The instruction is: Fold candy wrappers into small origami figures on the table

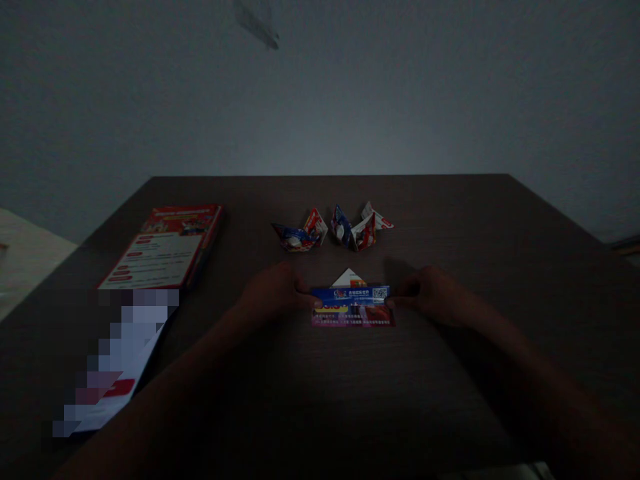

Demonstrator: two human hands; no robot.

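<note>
A partly folded printed paper sheet (pixel 353 316) lies on the table in front of me. It has a blue strip with a QR code across it and a pale pointed corner sticking up behind. My left hand (pixel 283 290) pinches the left end of the strip between thumb and fingers. At the opposite end, my right hand (pixel 425 293) pinches the strip the same way. Just beyond the sheet sit two folded paper boats, one (pixel 301 235) on the left and another (pixel 356 230) on the right, both printed in red, blue and white.
A stack of printed leaflets (pixel 160 257) lies at the left of the dark table (pixel 320 407). Nearer to me on that side is a bright, partly pixelated flat item (pixel 130 347), beside my left forearm. A grey wall (pixel 320 100) stands behind the table.
</note>
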